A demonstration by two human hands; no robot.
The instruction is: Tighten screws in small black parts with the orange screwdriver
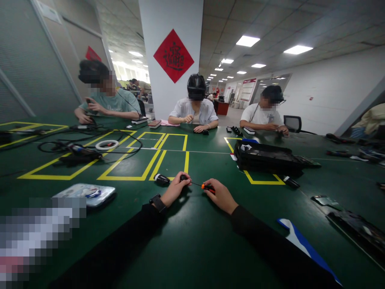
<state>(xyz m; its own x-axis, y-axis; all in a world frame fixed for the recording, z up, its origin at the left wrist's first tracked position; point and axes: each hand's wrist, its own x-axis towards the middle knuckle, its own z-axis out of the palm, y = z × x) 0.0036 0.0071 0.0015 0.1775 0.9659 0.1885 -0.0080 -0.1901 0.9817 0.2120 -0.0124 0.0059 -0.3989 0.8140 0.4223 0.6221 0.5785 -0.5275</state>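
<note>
Near the middle of the green table, my left hand (pixel 177 188) is closed on a small black part (pixel 183 177) held at its fingertips. To the right of it, my right hand (pixel 221 196) grips an orange and black screwdriver (pixel 208 188). The thin shaft points left and reaches the black part; the exact contact is too small to tell. Just left of my left hand, a black rounded object (pixel 161 179) with a white band lies on the table.
A phone in a clear case (pixel 90 195) lies at the left, near black cables (pixel 75 154) and a white ring (pixel 107 145). Black trays (pixel 267 156) are stacked at the right. A blue and white object (pixel 306 245) lies front right. Three people sit across the table (pixel 192 249).
</note>
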